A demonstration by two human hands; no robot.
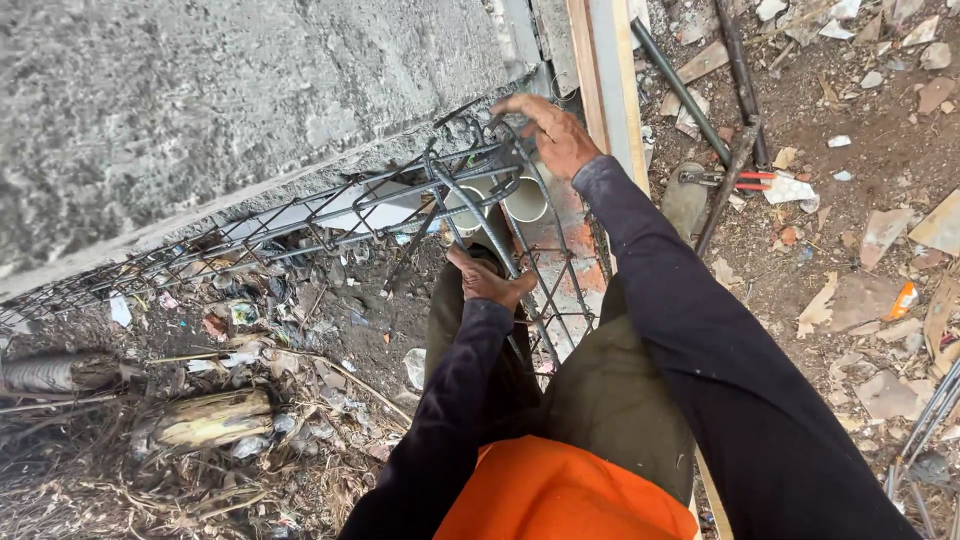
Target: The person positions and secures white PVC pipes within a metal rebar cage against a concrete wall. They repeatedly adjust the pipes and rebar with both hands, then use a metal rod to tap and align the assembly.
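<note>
My left hand [487, 280] clamps around a bar of the rusty grey steel rebar cage [400, 205], steadying it beside the rough concrete wall [200, 90]. My right hand [555, 135] curls over the cage's top corner, fingers closed on the wire, keeping the frame upright.

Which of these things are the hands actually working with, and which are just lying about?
In hand:
- rebar cage, gripped by the left hand and the right hand

Lying about:
- red-handled cutters
- loose steel bars
- wooden plank
- two white pipe ends
- paper scraps
</note>
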